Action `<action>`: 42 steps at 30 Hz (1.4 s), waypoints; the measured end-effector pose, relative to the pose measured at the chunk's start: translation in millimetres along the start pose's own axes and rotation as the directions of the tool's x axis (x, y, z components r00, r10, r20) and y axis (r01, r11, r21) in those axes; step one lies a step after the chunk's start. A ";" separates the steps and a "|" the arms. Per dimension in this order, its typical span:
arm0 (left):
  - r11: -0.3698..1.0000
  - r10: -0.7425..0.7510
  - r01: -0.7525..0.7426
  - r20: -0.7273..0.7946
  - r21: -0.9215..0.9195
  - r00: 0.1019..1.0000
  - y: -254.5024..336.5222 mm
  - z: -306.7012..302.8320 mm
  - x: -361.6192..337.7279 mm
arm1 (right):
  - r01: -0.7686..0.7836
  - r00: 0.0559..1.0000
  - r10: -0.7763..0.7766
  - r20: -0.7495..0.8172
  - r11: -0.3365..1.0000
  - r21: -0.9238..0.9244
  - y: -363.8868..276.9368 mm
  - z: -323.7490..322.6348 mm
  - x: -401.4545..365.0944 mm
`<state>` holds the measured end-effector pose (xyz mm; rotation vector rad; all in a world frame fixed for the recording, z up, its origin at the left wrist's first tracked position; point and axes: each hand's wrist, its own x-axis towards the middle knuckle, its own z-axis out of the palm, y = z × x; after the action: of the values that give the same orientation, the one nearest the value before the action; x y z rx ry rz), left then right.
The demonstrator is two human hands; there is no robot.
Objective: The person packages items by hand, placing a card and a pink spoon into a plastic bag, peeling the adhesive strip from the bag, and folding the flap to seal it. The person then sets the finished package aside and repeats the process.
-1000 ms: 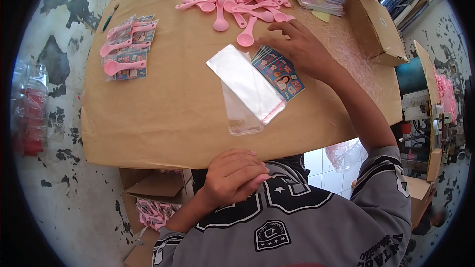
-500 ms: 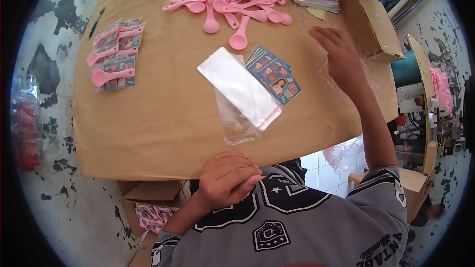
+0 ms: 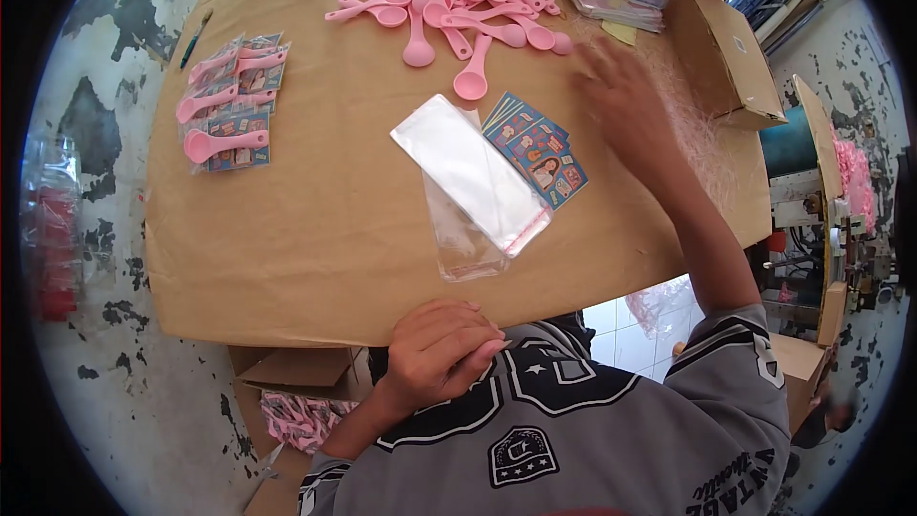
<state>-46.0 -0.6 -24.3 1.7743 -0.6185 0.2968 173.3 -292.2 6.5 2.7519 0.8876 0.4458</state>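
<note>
Your hands are apart. The right hand (image 3: 619,96) is blurred, fingers spread, over the right part of the bench (image 3: 315,248); I see nothing in it, and cannot tell whether it touches the surface. The left hand (image 3: 444,344) is curled at the near edge, its palm hidden, so I cannot tell whether it holds anything.

The fanned printed cards (image 3: 546,168) lie nearest your right hand, beside the stack of clear plastic bags (image 3: 468,172). Beyond them, one pink measuring spoon (image 3: 470,85) sits at the near fringe of the spoon heap (image 3: 417,46).

For a clean pick, come in low and take one card by its outer edge; they overlap, so two could lift together. Your left hand would serve better steadying the bags, as slick film probably slides. Lift a spoon by its handle, easing it free so its neighbours don't tumble. Keep clear of the bagged spoons (image 3: 226,141) at left.
</note>
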 end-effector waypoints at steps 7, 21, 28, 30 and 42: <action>0.999 0.001 0.000 0.009 -0.049 1.000 -5.2 -2.9 5.5 | -0.021 0.997 0.012 0.082 0.993 0.118 -3.6 -29.3 -50.0; 0.999 -0.015 0.016 0.021 -0.048 1.000 -4.1 -1.5 4.9 | -0.139 0.990 0.138 -0.012 0.986 -0.098 27.5 -11.4 -57.1; 0.999 -0.016 0.017 0.020 -0.028 1.000 -1.9 -1.2 4.8 | 0.214 0.976 -0.217 -0.005 0.961 0.176 0.5 -11.6 -18.0; 0.999 -0.013 0.013 0.022 -0.032 1.000 -0.6 -2.4 4.3 | 0.069 0.998 -0.069 -0.014 0.998 -0.011 23.3 10.5 -13.6; 0.947 -0.137 0.185 -0.192 0.262 0.972 4.0 -31.7 13.7 | -0.152 0.979 0.196 -0.050 0.873 0.463 -38.7 -59.5 -38.1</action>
<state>-33.3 25.2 -4.9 2.0302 -0.3158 0.4351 102.6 -277.6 42.2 3.2895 0.8597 0.4499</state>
